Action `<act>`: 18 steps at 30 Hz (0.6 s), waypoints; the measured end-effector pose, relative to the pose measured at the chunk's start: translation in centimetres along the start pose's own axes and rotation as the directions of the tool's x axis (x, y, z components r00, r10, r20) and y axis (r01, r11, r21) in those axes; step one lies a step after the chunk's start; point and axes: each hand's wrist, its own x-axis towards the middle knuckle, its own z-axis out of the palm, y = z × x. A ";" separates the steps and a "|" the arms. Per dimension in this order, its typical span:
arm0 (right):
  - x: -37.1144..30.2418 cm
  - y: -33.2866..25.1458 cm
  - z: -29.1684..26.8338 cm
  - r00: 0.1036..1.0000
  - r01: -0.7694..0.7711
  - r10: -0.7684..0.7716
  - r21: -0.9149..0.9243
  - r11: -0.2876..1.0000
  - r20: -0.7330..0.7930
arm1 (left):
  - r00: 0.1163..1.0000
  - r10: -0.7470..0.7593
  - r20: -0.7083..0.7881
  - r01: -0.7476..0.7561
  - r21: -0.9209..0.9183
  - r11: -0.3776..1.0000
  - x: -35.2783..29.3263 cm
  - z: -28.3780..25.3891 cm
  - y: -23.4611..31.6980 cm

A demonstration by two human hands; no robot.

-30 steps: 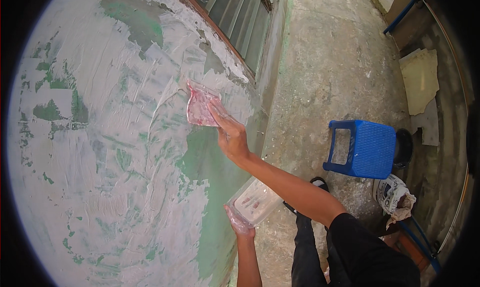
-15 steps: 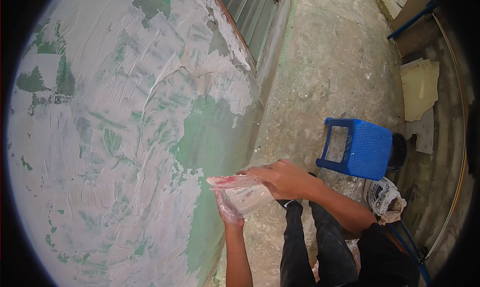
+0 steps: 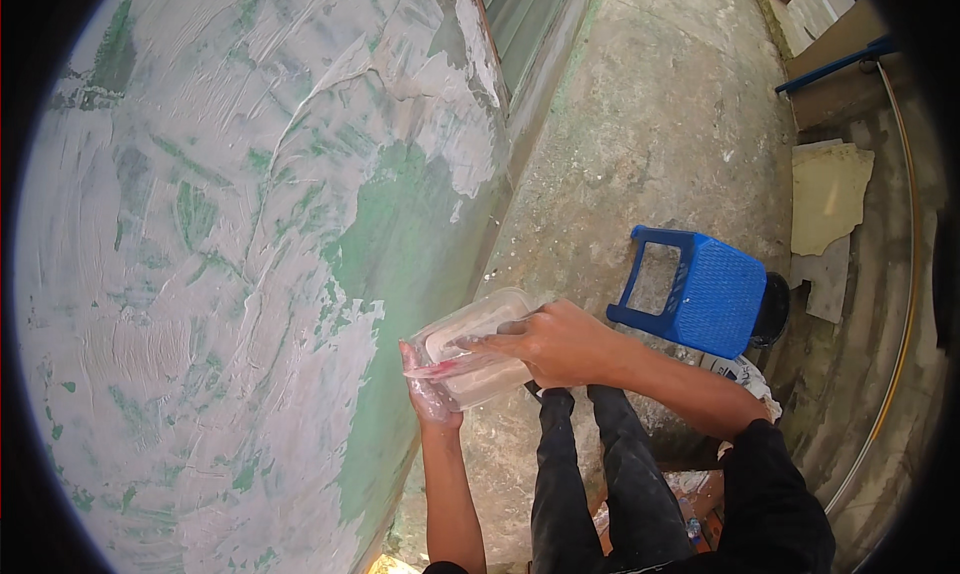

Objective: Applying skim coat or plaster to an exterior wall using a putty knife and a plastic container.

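Note:
My left hand [image 3: 430, 398], smeared with white, supports a clear plastic tub [image 3: 497, 307] from its left side, fingers wrapped round the near edge. Pale paste lies inside the tub. My right hand [image 3: 565, 342] grips a flat scraper [image 3: 448, 368], whitish with red streaks, held across the tub's opening. The scraper's left end reaches close to my left fingers; its grip is hidden under my right hand. To the left stands a green wall [image 3: 385, 219], largely covered with rough white filler [image 3: 200, 374].
A blue plastic stool [image 3: 715, 292] lies on its side on the concrete floor [image 3: 650, 124], with a black round container [image 3: 772, 310] behind it. A white container [image 3: 740, 372] sits near my right forearm. Broken board pieces [image 3: 832, 199] lean at the right. A louvred window [image 3: 520, 29] is ahead.
The tub has tilted so its inside and paste face the view more. The scraper has moved down over the tub's opening with my right hand. The whole view has shifted slightly.

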 end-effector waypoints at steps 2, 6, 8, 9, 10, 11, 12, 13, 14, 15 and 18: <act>0.0 0.7 -1.1 0.988 -0.038 0.065 0.179 0.983 -0.143 | 0.996 0.076 -0.055 -0.075 0.013 0.997 0.1 -0.6 -0.1; 0.2 2.3 -0.9 0.893 0.083 0.060 0.294 0.952 -0.446 | 0.995 0.085 -0.053 -0.086 -0.006 0.996 0.0 2.6 0.6; 0.8 1.5 -2.0 0.970 0.011 -0.004 0.026 1.000 -0.245 | 0.997 0.051 -0.054 -0.052 -0.010 0.999 0.2 1.9 1.1; 1.1 1.0 -2.2 0.969 0.010 -0.003 0.025 1.000 -0.246 | 0.997 0.051 -0.053 -0.051 -0.009 0.999 0.3 1.9 1.1; 1.4 0.5 -2.3 0.991 -0.035 0.030 -0.042 0.998 -0.127 | 0.998 0.027 -0.062 -0.027 0.012 1.000 0.3 1.8 1.1; 1.5 0.1 -2.2 0.997 -0.072 0.071 -0.114 0.991 -0.009 | 0.997 0.004 -0.072 -0.002 0.033 0.999 0.2 1.7 1.2; 1.4 -0.1 -2.0 0.997 -0.073 0.073 -0.117 0.990 -0.011 | 0.998 0.004 -0.069 -0.002 0.033 0.999 0.3 1.3 1.1; 1.4 0.0 -1.5 0.998 -0.059 0.058 -0.113 0.992 -0.011 | 0.998 -0.020 -0.054 0.022 0.028 0.999 0.5 0.8 0.9; 1.3 0.1 -1.1 0.999 -0.044 0.043 -0.110 0.993 -0.011 | 0.998 -0.045 -0.039 0.046 0.023 0.999 0.6 0.5 0.7; 1.2 0.3 -0.7 0.999 -0.045 0.044 -0.111 0.993 -0.010 | 0.998 -0.046 -0.038 0.047 0.022 0.999 0.5 0.9 0.7; 0.7 0.8 0.3 0.997 0.023 -0.016 -0.093 0.995 0.077 | 0.998 0.003 -0.059 -0.002 0.021 1.000 0.1 2.3 0.5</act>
